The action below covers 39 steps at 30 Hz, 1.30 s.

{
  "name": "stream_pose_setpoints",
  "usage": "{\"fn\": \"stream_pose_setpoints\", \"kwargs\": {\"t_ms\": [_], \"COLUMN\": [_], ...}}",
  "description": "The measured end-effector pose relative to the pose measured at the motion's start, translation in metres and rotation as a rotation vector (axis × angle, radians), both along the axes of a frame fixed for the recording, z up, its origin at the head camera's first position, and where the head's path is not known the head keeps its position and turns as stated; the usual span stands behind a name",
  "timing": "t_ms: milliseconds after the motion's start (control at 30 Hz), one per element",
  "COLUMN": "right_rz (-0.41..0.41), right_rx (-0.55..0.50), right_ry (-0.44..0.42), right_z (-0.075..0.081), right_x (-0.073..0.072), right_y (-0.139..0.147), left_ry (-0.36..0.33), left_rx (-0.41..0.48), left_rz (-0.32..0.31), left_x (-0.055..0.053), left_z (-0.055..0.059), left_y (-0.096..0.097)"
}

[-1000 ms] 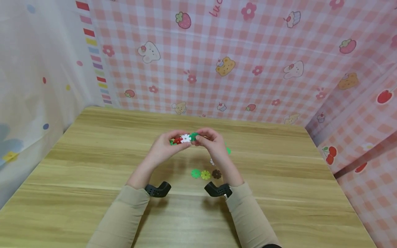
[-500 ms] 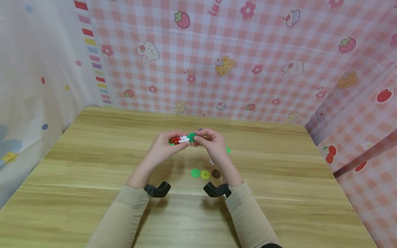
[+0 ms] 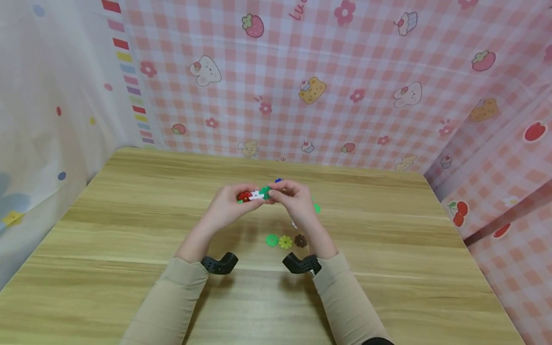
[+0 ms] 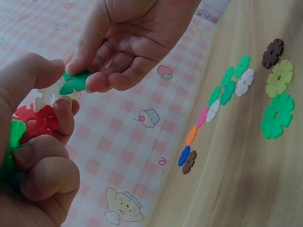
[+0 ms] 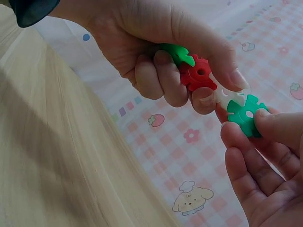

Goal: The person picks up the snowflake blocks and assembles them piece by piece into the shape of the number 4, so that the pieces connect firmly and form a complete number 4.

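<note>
Both hands meet above the wooden table. My left hand (image 3: 226, 205) grips a joined chain of notched plastic snowflake discs: a light green disc (image 5: 176, 55), a red disc (image 5: 196, 75) and a white disc (image 5: 230, 96). Between thumb and fingers, my right hand (image 3: 296, 201) pinches a darker green disc (image 5: 247, 116). Its edge meets the white disc's edge, and in the right wrist view the two overlap. The left thumb presses near the white disc. Left fingers hide part of the chain's light green end.
On the table (image 3: 129, 230) lie a light green disc (image 4: 277, 116), a yellow disc (image 4: 280, 78) and a brown disc (image 4: 273, 53) in a row. Beyond them is a line of several more discs, including a pink disc (image 4: 203, 117) and a blue disc (image 4: 183, 156). A checked curtain (image 3: 276, 72) hangs behind.
The darker green and white discs have shifted slightly left and down in the head view, and the white one shows more edge-on. A blue disc now shows beyond the right hand.
</note>
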State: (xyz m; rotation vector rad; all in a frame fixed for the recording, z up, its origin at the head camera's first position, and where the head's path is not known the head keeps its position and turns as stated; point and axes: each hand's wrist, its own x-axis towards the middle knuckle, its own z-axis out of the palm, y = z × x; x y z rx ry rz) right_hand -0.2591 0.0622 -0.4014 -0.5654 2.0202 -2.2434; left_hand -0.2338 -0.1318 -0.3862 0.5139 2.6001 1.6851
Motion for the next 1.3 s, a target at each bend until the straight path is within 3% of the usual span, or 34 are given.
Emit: {"fn": "stream_pose_setpoints", "kwargs": {"t_ms": [300,600,800,900,1067,1167,1300], "right_rz": [0.026,0.038,0.045,0.119,0.364,0.504,0.569], "right_rx": [0.011,0.064,0.228,0.422,0.735,0.808,0.896], "right_ry": [0.025,0.05,0.029,0.022,0.05,0.075,0.065], "right_z": [0.005,0.005,0.0,-0.006,-0.017,-0.023,-0.028], "right_x": [-0.001,-0.004,-0.011,-0.017,-0.022,-0.022,-0.02], "right_y": [0.001,0.006,0.017,0.025,0.034,0.033,0.03], "left_ry": [0.052,0.039,0.019,0.013,0.011,0.011,0.004], "left_rx": [-0.005,-0.035,-0.042,-0.046,-0.048,-0.046,-0.04], "left_rz": [-0.001,0.005,0.017,0.023,0.014,0.012,0.016], "left_x": [-0.001,-0.002,-0.004,-0.004,-0.004,-0.004,-0.004], "left_z": [-0.002,-0.002,-0.003,-0.003,-0.003,-0.004,-0.002], "left_y": [0.0,-0.004,-0.006,-0.008,-0.01,-0.01,-0.011]}}
